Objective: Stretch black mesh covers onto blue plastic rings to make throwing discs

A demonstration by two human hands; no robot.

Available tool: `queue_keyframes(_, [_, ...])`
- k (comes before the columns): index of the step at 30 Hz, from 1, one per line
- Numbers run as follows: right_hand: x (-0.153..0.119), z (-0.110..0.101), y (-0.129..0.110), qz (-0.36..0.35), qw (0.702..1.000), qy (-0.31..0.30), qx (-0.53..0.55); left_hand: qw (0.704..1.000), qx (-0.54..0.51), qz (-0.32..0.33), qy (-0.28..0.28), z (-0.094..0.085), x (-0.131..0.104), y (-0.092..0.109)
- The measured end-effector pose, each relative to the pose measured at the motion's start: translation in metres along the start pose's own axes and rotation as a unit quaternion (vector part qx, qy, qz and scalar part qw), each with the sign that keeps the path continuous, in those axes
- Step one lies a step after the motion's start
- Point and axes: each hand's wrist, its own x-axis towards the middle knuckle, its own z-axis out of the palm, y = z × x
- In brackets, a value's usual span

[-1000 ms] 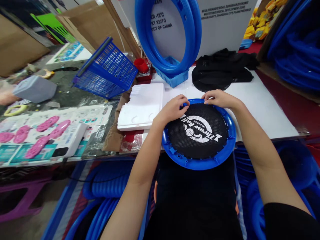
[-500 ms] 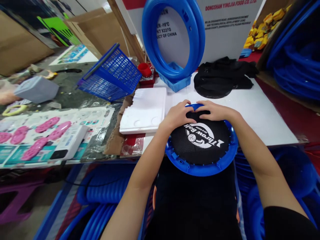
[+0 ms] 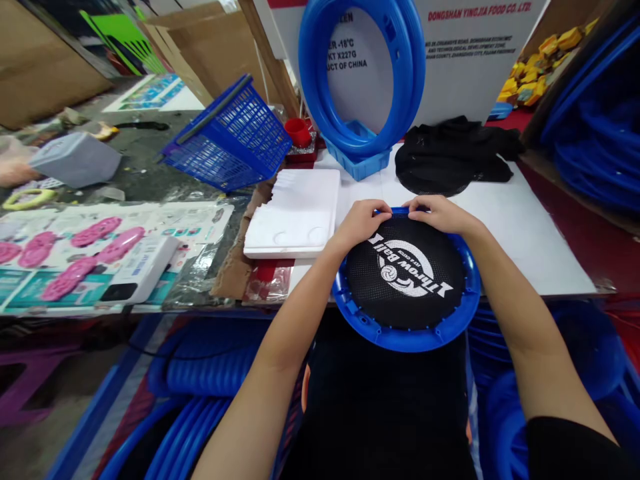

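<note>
A round black mesh (image 3: 370, 280) with white "Throw Ball" print lies inside a blue plastic ring (image 3: 400, 340), tilted over the near table edge against my body. At the ring's far side, my left hand (image 3: 364, 222) pinches the rim and mesh edge between thumb and fingers. Close by on its right, my right hand (image 3: 443, 216) does the same, a short gap of rim showing between the two. Beyond them, a pile of black mesh pieces (image 3: 450, 157) lies on the white board, and blue rings (image 3: 313, 87) stand upright in a light-blue basket (image 3: 357, 167).
Left of my hands lies a white foam slab (image 3: 295, 213). Farther left are a blue basket (image 3: 230, 143), a red cup (image 3: 298, 133), pink parts (image 3: 97, 231) and a white box (image 3: 143, 270). Another person's hand (image 3: 15, 163) is at the far left. Stacked blue rings (image 3: 590, 127) stand right.
Both hands have drawn back from over the mesh to the ring's far rim, their fingers closing there. The mesh edge now lies flatter at that side. The camera view has shifted slightly.
</note>
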Motion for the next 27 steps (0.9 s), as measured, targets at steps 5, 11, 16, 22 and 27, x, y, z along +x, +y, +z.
queue_keyframes(5, [0.003, 0.002, 0.006, 0.020, 0.999, 0.019, 0.018, 0.997, -0.055, -0.035, 0.044, 0.009, 0.004, -0.004])
queue_keyframes(11, [0.003, -0.001, 0.005, 0.016, 1.000, 0.016, 0.001, 0.989, -0.122, -0.074, 0.050, 0.010, 0.006, -0.008])
queue_keyframes(16, [0.004, -0.002, 0.010, 0.000, 1.000, 0.007, -0.003, 0.993, -0.079, -0.071, 0.057, 0.013, 0.009, -0.008])
queue_keyframes(22, [0.001, -0.001, 0.010, -0.003, 1.000, 0.015, -0.003, 0.991, -0.069, -0.085, 0.073, 0.015, 0.011, -0.009])
queue_keyframes(27, [0.000, -0.005, 0.004, 0.017, 1.000, 0.003, 0.020, 0.994, -0.011, -0.090, 0.068, 0.016, 0.011, -0.004])
